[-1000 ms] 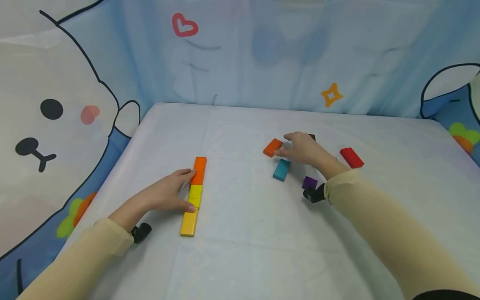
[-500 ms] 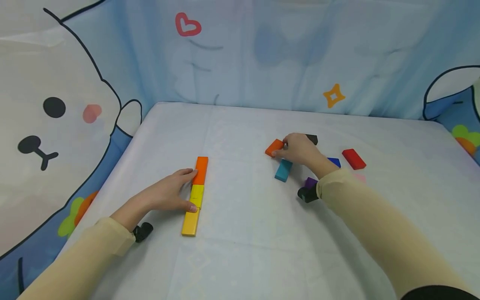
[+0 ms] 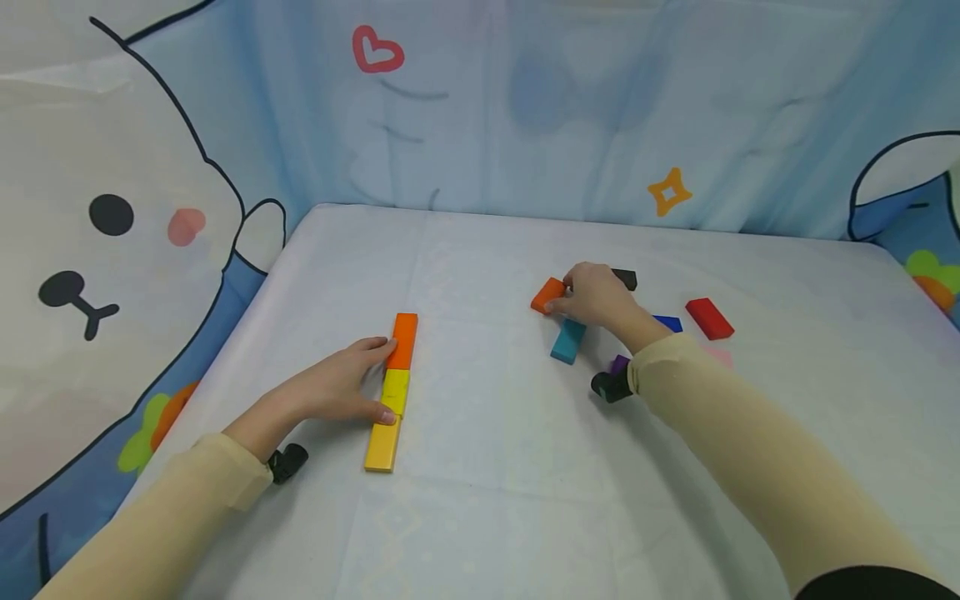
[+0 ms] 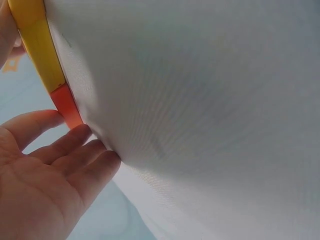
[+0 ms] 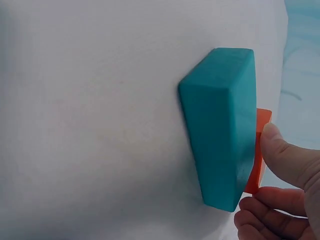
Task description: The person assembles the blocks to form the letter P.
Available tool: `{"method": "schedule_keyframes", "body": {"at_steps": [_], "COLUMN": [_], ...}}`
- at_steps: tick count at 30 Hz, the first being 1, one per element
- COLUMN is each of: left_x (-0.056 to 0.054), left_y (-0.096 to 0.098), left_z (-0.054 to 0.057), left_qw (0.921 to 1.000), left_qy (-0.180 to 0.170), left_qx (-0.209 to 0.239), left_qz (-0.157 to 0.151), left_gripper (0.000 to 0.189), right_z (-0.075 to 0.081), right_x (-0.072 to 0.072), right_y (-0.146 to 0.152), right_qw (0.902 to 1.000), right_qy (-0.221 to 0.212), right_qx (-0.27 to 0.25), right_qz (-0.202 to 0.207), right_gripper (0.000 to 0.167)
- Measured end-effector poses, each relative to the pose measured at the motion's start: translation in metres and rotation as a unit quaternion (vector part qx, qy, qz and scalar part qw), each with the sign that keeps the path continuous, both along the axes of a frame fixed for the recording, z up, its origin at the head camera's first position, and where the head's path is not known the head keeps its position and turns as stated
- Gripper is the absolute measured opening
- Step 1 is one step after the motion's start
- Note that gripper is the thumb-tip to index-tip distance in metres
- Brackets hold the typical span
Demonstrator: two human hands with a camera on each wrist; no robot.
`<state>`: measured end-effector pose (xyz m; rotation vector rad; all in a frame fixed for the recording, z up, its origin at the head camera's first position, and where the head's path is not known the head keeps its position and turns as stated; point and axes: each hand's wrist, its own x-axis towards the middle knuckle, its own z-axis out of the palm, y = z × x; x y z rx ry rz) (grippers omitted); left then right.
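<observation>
My left hand [image 3: 330, 387] rests along a straight row of blocks on the white-covered table. Its fingertips touch the orange block [image 3: 406, 329] at the far end; the thumb lies where the yellow block [image 3: 393, 390] meets the golden-yellow block [image 3: 381, 452]. In the left wrist view those fingers look extended, tips at the cloth. To the right, my right hand [image 3: 597, 298] pinches a red-orange block [image 3: 545, 293] between thumb and fingers. A teal block [image 5: 212, 130] lies close to that hand and partly covers the red-orange block in the right wrist view.
Around the right hand and forearm lie a black block [image 3: 626, 279], a blue block [image 3: 669, 322], a red block [image 3: 709, 318], a pink block [image 3: 720, 356] and a partly hidden purple block [image 3: 618, 363]. A printed light-blue curtain [image 3: 480, 108] hangs behind the table.
My right hand has moved slightly left and closed its thumb and fingers on the red-orange block. More of the black and blue blocks shows now. The left hand stays on the row.
</observation>
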<state>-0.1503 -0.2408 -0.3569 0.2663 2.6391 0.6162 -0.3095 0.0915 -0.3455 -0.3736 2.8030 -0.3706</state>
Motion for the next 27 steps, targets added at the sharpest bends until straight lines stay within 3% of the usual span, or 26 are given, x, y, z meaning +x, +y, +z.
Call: {"method": "schedule_keyframes", "body": {"at_steps": [14,20,27], "left_x": [-0.002,-0.003,-0.004], "left_y": [-0.003,-0.004,-0.005], "left_z": [-0.001,-0.002,-0.002], "left_qw": [1.0,1.0,0.9999], "left_qy": [-0.004,-0.006,-0.011], "left_qx": [0.004,0.0,-0.002], "left_qz": [-0.003,-0.005,0.001], "left_gripper": [0.101,0.102,0.102], "right_z": [-0.005,-0.007,-0.01], "right_x": [-0.013,-0.015,-0.015], "right_y": [-0.035,-0.059,-0.085], "right_qw": [0.9983,0.9969,0.9951], "right_qy": [-0.026,-0.024,-0.036], "right_qx": [-0.038,-0.038,-0.058], "right_qz": [0.037,0.065,0.071], "right_gripper": [0.058,0.058,0.06]}}
